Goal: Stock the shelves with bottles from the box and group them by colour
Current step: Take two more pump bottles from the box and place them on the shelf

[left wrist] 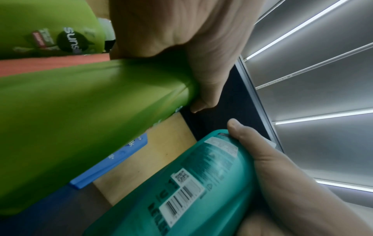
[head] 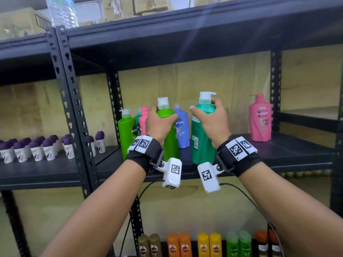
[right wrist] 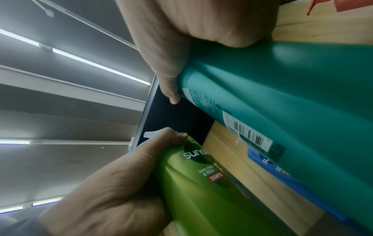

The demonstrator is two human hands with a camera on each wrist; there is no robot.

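My left hand grips a lime-green pump bottle by its shoulder, at the front of the black middle shelf. My right hand grips a teal-green pump bottle the same way, just to the right. In the left wrist view the lime bottle fills the left and the teal bottle lies below. In the right wrist view the teal bottle is on top, the lime bottle below. Whether the bottles' bases touch the shelf is hidden.
On the same shelf stand another lime bottle, a pink bottle and a blue bottle behind, and a pink bottle far right. Several purple-capped roll-ons fill the left bay. Small coloured bottles line the shelf below.
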